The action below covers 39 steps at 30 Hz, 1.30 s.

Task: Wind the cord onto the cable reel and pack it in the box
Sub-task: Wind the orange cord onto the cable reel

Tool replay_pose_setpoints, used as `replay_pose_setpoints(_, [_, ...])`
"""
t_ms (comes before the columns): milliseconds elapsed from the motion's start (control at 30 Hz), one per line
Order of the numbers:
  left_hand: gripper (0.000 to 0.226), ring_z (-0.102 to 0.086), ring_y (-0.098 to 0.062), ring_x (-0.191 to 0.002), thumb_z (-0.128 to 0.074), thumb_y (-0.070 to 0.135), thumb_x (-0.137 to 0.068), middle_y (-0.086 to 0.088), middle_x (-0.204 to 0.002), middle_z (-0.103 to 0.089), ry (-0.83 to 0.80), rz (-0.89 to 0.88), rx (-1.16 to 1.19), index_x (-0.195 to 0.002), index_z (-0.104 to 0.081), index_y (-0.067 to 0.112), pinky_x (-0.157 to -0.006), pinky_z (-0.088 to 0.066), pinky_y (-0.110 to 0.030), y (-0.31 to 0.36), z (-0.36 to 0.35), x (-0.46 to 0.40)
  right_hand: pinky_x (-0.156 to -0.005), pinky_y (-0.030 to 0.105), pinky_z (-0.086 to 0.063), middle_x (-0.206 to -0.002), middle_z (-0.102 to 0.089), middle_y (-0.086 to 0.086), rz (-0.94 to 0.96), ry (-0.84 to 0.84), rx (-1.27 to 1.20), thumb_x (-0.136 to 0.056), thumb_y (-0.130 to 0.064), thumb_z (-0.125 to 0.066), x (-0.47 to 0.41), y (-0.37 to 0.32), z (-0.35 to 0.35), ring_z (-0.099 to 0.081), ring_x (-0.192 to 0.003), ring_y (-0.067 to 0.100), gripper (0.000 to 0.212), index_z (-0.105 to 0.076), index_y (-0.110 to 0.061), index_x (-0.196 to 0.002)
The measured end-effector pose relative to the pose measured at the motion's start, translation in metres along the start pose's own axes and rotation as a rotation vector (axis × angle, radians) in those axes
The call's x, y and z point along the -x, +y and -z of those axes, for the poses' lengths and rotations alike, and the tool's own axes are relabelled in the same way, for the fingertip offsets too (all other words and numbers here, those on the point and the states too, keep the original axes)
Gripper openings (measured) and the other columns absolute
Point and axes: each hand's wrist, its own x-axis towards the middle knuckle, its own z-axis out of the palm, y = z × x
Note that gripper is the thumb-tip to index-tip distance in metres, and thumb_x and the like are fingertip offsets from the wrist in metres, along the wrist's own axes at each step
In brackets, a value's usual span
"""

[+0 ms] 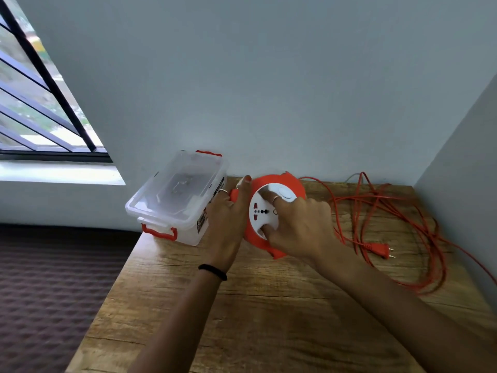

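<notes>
An orange cable reel with a white socket face lies flat on the wooden table. My left hand grips the reel's left edge, fingers curled over its orange handle. My right hand rests on the white face, thumb and a finger hooked into its recesses. The loose orange cord sprawls in loops to the right, its two-pin plug lying on the table. A clear plastic box with a shut lid and orange latches stands left of the reel.
A grey wall runs along the back of the table and another closes its right side. The table's left edge drops to a dark patterned surface. A barred window is at the upper left.
</notes>
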Motion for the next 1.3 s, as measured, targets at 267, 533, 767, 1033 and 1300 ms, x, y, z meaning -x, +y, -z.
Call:
replay_pose_setpoints(267, [0.011,-0.063,0.012,-0.072,-0.057,0.044,-0.092,0.017,-0.076,-0.067,0.086,0.037,0.097,-0.084,-0.062,0.039,-0.057,-0.045,-0.004,0.009,-0.018,0.023,-0.072,0.031,-0.050,-0.110,-0.068,0.005,-0.535,0.034,-0.286,-0.076,-0.050,-0.065,0.006,-0.013,-0.007,-0.064,-0.100,0.027,0.065,-0.050,-0.022,-0.133])
replay_pose_setpoints(533, [0.026,-0.073,-0.013,-0.066,-0.055,0.048,-0.089,0.006,-0.074,-0.075,0.074,0.203,0.248,-0.080,-0.068,0.028,-0.059,-0.060,-0.032,0.005,-0.011,0.019,-0.066,0.034,-0.055,-0.090,-0.072,-0.005,-0.045,0.039,-0.172,-0.091,-0.048,-0.051,0.016,0.028,0.022,-0.068,-0.080,0.018,0.048,-0.044,-0.033,-0.136])
replay_pose_setpoints(767, [0.032,-0.073,-0.016,-0.068,-0.053,0.054,-0.086,0.003,-0.075,-0.076,0.023,0.254,0.228,-0.077,-0.068,0.027,-0.065,-0.060,-0.037,0.012,-0.013,0.015,-0.037,0.026,-0.043,-0.126,-0.056,0.011,0.402,-0.114,0.168,-0.072,-0.019,-0.077,0.006,0.052,0.039,-0.066,-0.063,0.024,0.077,-0.041,-0.037,-0.138])
replay_pose_setpoints(1033, [0.043,-0.074,-0.020,-0.066,-0.053,0.053,-0.089,-0.003,-0.076,-0.076,-0.060,0.239,0.176,-0.088,-0.072,0.015,-0.066,-0.062,-0.042,0.018,-0.014,0.014,-0.055,0.029,-0.043,-0.136,-0.040,0.025,0.470,-0.234,0.356,-0.088,-0.031,-0.060,0.003,0.041,0.041,-0.067,-0.078,0.027,0.067,-0.026,-0.047,-0.143])
replay_pose_setpoints(1300, [0.025,-0.070,-0.003,-0.057,-0.056,0.046,-0.091,0.016,-0.060,-0.070,0.003,0.166,0.192,-0.073,-0.064,0.031,-0.048,-0.052,-0.015,0.023,-0.015,0.014,-0.046,0.023,-0.036,-0.080,-0.069,0.008,0.276,-0.030,0.217,-0.061,-0.042,-0.076,0.005,0.022,0.028,-0.066,-0.064,0.024,0.073,-0.053,-0.040,-0.130])
